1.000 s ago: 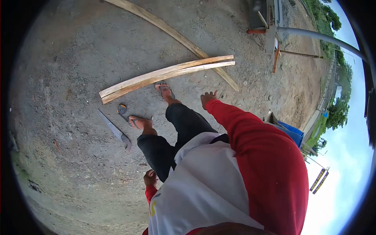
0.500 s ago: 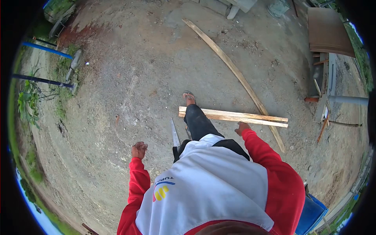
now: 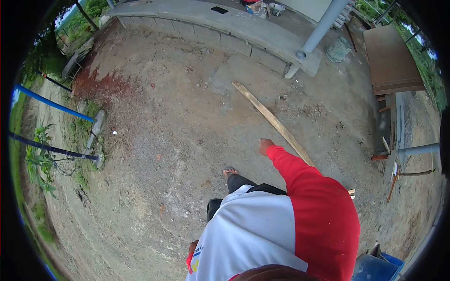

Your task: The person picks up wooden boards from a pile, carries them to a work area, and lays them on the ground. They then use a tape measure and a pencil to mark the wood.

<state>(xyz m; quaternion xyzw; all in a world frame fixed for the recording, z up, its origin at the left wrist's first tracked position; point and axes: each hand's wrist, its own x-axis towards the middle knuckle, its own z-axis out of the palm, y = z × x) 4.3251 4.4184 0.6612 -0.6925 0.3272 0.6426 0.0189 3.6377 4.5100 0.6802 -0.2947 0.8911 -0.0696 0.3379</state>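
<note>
Bare packed dirt (image 3: 154,140) is spreading under the person, who is walking across an open yard. Their right hand (image 3: 266,145) is swinging out in front on its red sleeve, fingers loosely curled and holding nothing. The left hand (image 3: 192,246) is only peeking out low by the hip, too hidden to tell whether it is closed or slack. Just beside the right hand, a long plank (image 3: 274,122) is lying slantwise on the ground, untouched. One sandalled foot (image 3: 229,171) is stepping forward below it. A second ago the person was standing over a pair of planks with a saw alongside. Now only the pair's end (image 3: 351,192) is showing past the sleeve and the saw is out of view, so that work is being left behind. Ahead, a concrete kerb (image 3: 211,23) and a grey post (image 3: 321,28) are coming into view.
</note>
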